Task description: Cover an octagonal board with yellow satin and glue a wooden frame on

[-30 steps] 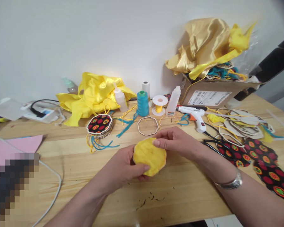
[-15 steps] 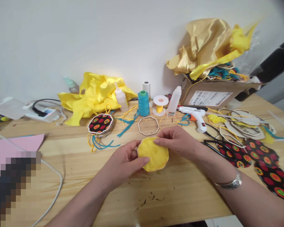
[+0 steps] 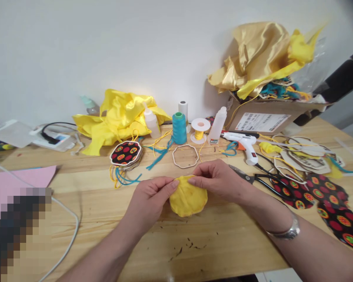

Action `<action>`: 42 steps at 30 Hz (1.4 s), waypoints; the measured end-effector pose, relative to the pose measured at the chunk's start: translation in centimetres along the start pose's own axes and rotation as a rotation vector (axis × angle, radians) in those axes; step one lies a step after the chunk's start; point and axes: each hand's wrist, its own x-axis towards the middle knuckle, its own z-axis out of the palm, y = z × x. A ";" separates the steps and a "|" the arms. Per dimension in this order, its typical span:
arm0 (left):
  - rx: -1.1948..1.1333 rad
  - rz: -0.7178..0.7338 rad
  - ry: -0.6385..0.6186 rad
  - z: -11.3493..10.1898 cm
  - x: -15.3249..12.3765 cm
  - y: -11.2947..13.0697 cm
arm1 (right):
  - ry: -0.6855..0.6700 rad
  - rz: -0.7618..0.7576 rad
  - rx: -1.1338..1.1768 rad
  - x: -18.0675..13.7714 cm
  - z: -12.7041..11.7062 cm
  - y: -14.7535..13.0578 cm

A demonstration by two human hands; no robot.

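Both my hands hold a round yellow fabric-covered piece (image 3: pixel 188 197) just above the wooden table (image 3: pixel 211 239). My left hand (image 3: pixel 151 197) pinches its upper left edge with thumb and fingers closed. My right hand (image 3: pixel 217 180) pinches the top edge from the right. An empty wooden frame outline (image 3: pixel 185 156) lies just behind the piece. A stack of black patterned pieces with red and yellow dots (image 3: pixel 126 153) sits to the left of that frame.
Yellow satin cloth (image 3: pixel 117 115), a teal thread spool (image 3: pixel 179 128), glue bottles (image 3: pixel 217 124), a white glue gun (image 3: pixel 243 143), black scissors (image 3: pixel 259 180) and a cardboard box (image 3: pixel 267 115) stuffed with gold fabric line the back. More patterned pieces (image 3: pixel 326 196) lie right; pink paper (image 3: pixel 14 182) and a white cable (image 3: pixel 67 231) left.
My left hand moved from under the yellow piece's left side up to its top edge, meeting my right hand. The piece shifted slightly and tilted.
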 end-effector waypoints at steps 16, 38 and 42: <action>0.024 -0.064 -0.020 0.1 0.3 -0.3 | 0.073 0.039 0.017 0.0 -0.1 -0.2; 0.022 -0.087 0.007 0.3 0.1 0.3 | 0.135 0.036 0.064 0.2 -0.3 0.1; -0.116 -0.120 -0.007 0.2 0.0 0.1 | 0.149 0.070 0.167 0.1 -0.4 -0.2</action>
